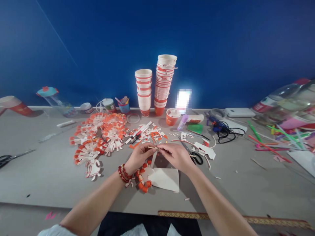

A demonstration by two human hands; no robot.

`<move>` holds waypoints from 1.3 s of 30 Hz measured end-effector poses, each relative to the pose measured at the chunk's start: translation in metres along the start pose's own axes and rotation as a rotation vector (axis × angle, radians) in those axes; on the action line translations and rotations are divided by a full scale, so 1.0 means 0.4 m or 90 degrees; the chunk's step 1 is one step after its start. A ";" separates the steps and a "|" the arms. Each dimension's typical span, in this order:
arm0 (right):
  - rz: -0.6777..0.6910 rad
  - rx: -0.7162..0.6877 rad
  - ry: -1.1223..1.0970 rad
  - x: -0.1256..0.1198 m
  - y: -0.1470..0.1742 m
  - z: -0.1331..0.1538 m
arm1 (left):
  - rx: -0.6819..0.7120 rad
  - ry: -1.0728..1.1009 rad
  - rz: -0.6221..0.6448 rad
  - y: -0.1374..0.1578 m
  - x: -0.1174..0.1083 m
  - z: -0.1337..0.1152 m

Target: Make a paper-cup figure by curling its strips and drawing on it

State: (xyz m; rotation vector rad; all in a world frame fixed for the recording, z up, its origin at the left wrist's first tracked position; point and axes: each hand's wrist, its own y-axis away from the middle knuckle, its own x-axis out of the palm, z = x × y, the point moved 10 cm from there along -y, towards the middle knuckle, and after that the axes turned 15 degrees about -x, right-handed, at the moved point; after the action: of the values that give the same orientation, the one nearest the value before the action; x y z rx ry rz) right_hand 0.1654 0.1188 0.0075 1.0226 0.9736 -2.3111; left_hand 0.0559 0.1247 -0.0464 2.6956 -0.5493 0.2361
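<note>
My left hand (pixel 140 158), with a red bead bracelet (pixel 125 173) at the wrist, is closed on a thin wooden stick (pixel 152 147). Opposite it, my right hand (pixel 176 156) pinches the same stick, and a bit of it shows past the palm. From between my fingertips a narrow pale paper strip (pixel 154 159) hangs down; whether it is wound on the stick is too small to tell. Below the hands lies a paper figure with orange curled tabs (pixel 145 186), partly under my left wrist. A white paper piece (pixel 166 179) lies beside it.
Finished-looking paper figures (pixel 98 137) are heaped at left. Paper scraps (pixel 147 132) lie ahead, with scissors (pixel 197 158) near my right hand. Behind stand a tall cup stack (pixel 163 85) and a shorter cup stack (pixel 144 93). Straws (pixel 278 141) and bottles (pixel 283 98) are at right.
</note>
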 end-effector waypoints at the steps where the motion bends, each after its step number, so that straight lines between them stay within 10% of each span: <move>1: -0.006 0.000 -0.005 0.000 0.000 0.001 | 0.003 0.004 0.000 0.002 0.000 -0.001; 27: -0.093 -0.166 0.182 0.000 -0.004 0.095 | -0.034 -0.059 -0.091 -0.002 -0.043 0.013; 39: -0.055 -0.075 0.132 0.011 -0.006 0.044 | 0.016 -0.184 -0.125 -0.004 -0.049 0.002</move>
State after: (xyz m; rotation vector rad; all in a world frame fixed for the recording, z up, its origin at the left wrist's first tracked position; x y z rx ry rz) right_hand 0.1529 0.1067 0.0137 1.2106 1.2420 -2.2174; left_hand 0.0388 0.1326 -0.0522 2.8018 -0.3587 -0.2045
